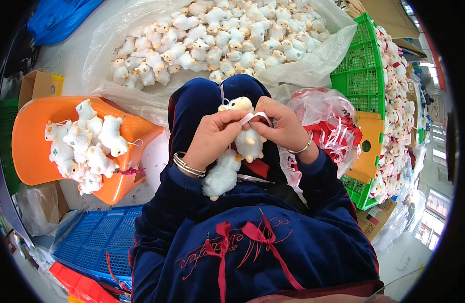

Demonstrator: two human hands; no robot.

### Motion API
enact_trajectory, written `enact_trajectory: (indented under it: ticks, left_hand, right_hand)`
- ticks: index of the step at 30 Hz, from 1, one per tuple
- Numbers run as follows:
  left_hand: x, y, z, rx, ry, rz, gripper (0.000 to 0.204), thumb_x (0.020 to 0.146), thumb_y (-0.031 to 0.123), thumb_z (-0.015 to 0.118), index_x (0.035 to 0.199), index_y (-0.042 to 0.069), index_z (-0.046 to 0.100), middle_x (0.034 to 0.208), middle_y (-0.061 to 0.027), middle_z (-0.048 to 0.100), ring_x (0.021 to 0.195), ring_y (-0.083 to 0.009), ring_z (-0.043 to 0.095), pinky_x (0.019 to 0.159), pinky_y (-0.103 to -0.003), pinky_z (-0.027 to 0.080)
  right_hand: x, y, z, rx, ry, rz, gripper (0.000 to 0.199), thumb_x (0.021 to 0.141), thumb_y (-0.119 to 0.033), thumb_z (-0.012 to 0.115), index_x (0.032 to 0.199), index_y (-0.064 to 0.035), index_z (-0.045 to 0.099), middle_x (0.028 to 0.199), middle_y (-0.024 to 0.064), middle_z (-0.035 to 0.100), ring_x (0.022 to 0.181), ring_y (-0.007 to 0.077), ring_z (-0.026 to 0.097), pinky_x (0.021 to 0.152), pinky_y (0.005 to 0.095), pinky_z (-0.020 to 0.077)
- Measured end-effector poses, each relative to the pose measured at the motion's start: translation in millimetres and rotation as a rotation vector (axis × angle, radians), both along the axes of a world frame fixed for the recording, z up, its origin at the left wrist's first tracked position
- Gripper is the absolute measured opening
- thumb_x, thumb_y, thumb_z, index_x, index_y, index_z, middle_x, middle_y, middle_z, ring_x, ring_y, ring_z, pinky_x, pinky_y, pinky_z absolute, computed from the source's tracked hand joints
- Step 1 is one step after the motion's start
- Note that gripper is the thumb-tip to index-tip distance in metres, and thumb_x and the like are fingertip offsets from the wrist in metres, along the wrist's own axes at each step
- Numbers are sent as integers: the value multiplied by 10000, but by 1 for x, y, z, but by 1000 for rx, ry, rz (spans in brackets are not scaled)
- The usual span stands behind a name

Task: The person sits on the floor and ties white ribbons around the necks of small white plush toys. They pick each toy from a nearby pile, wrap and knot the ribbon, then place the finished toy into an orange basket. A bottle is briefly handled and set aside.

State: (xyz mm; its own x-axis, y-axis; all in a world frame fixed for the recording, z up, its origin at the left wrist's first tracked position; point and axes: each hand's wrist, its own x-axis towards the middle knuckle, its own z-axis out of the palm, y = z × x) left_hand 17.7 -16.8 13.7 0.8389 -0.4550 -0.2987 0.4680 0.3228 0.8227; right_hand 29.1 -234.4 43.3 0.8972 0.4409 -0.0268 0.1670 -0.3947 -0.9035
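We see a pale floor (71, 55) carrying most of it. Ahead of us a clear plastic sheet (116, 30) lies on the floor, heaped with white plush toys (217, 35). To our left an orange chair (35, 146) stands on the floor with more toys (86, 146) piled on its seat. Just below the chair lies a blue crate (96, 242). To our right a green crate (364, 76) stands tilted, full of toys, with a clear bag (323, 121) of red ribbons beside it.

Both forearms come up from the lower edge in dark blue velvet sleeves, wrists raised over the lap. Left hand (212, 139) fingers curled inward in a closed grip, bangles at wrist. Right hand (282, 126) fingers pinched shut, thumb forward, bracelet at wrist. Hands close together.
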Motion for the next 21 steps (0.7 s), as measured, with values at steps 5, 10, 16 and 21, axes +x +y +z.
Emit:
enact_trajectory:
  ticks: [5,10,16,21]
  left_hand:
    - [-2,-12,10,194,-235,-26,301,943,105,655,1215,-14,707,1001,-44,740,858,-83,670,748,-246,539]
    - [0,-21,18,378,-371,-38,247,916,108,678,1135,6,731,962,-78,727,816,-118,687,721,-270,532]
    - [-7,-20,15,332,-295,52,141,899,41,696,1030,0,731,995,-36,690,879,-87,633,757,-239,505]
    - [-5,-22,8,357,-440,74,147,893,40,697,1032,0,725,1052,-51,672,881,-124,662,743,-269,531]
  right_hand:
    - [-5,-7,8,30,13,-59,72,853,-20,727,908,-19,680,869,23,571,769,115,529,679,252,410]
    - [-6,0,14,84,3,-72,58,880,-36,716,924,-14,685,880,24,591,793,114,546,699,261,429]
    - [0,-21,6,546,363,-212,249,1003,-8,564,1243,-25,625,996,-10,616,903,76,579,812,231,468]
    - [7,-14,2,203,66,53,286,954,10,607,1225,-55,669,988,11,573,848,101,553,749,243,453]
